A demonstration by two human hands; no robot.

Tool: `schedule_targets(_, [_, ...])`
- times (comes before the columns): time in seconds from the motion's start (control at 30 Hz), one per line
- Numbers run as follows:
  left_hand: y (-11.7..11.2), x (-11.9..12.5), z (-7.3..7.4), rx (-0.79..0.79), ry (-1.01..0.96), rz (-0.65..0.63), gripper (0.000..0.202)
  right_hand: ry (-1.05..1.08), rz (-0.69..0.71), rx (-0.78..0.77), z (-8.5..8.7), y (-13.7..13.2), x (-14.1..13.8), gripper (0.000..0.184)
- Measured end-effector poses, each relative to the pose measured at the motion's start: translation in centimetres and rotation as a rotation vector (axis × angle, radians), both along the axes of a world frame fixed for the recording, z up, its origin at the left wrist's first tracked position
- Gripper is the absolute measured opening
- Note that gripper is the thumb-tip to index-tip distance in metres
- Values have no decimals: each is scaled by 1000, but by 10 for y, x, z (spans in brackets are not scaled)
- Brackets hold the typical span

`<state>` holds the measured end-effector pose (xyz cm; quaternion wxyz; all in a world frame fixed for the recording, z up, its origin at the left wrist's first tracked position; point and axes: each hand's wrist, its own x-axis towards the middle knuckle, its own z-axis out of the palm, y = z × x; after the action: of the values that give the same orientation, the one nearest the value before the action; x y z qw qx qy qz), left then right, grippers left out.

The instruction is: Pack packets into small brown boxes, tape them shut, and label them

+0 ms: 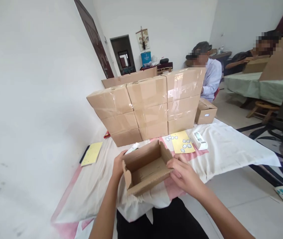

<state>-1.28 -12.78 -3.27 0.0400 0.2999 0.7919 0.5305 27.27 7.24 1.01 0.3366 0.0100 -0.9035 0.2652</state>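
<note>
An open-topped cardboard box (pixel 145 184) is tilted toward me near the table's front edge, and its inside looks bare. My left hand (pixel 118 166) holds its left end, the fingers partly hidden behind the wall. At the right end, my right hand (pixel 183 172) is closed on the box's edge with thumb and fingers. Just behind the box lies a white item (pixel 133 147), mostly covered by it. A yellow sheet (pixel 180 141) with several small white labels lies beyond my right hand, beside a white packet (pixel 199 141).
Stacked taped cartons (pixel 147 106) form a wall across the table. A smaller carton (pixel 205 111) stands at their right. Left, a yellow notepad (pixel 91 153) lies near the white wall. One person (pixel 212 73) sits behind the cartons; another person (pixel 243 59) is at a green-covered table (pixel 243 88).
</note>
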Motion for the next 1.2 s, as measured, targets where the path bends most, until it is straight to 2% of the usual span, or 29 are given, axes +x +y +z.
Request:
schedule_targets(0.1, [-15, -5, 17, 152, -11, 165, 56, 121, -27, -43, -29, -9, 4, 40])
schedule_targets(0.17, [-20, 0, 34, 258, -44, 199, 66, 205, -49, -64, -47, -14, 5, 46])
schedule_targets(0.23, [-20, 11, 55, 375, -104, 107, 72, 267, -65, -93, -59, -20, 5, 49])
schedule_targets(0.3, [-18, 28, 78, 506, -225, -104, 70, 304, -69, -131, -66, -25, 2, 51])
schedule_targets(0.33, [-16, 37, 89, 510, -257, -187, 66, 313, -70, -150, -68, -28, 1, 51])
schedule_targets(0.4, [-13, 55, 109, 396, -229, -271, 54, 327, -68, -174, -70, -32, -1, 52])
schedule_targets(0.5, [-8, 79, 133, -5, 67, -263, 40, 328, -56, -163, -70, -34, -1, 52])
schedule_targets(0.6, [3, 95, 148, -363, 298, -389, 52, 334, -45, -150, -70, -35, 2, 52])
schedule_targets(0.7, [19, 99, 146, -596, 259, -626, 55, 343, -54, -140, -70, -36, 6, 52])
schedule_targets(0.77, [31, 96, 133, -789, 224, -744, 45, 324, -50, -111, -69, -37, 7, 52])
schedule_targets(0.83, [42, 90, 113, -1028, 228, -805, 42, 304, -31, -88, -67, -37, 7, 50])
schedule_targets(0.9, [50, 86, 92, -1213, 260, -810, 43, 289, -18, -93, -64, -38, 6, 48])
schedule_targets(1.0, [52, 86, 70, -1271, 376, -722, 36, 272, 3, -106, -59, -37, 3, 46])
schedule_targets(1.07, [50, 89, 64, -1247, 472, -647, 41, 269, 26, -112, -58, -37, 0, 45])
schedule_targets(1.2, [48, 95, 65, -1229, 562, -589, 55, 299, 54, -124, -58, -36, -4, 45])
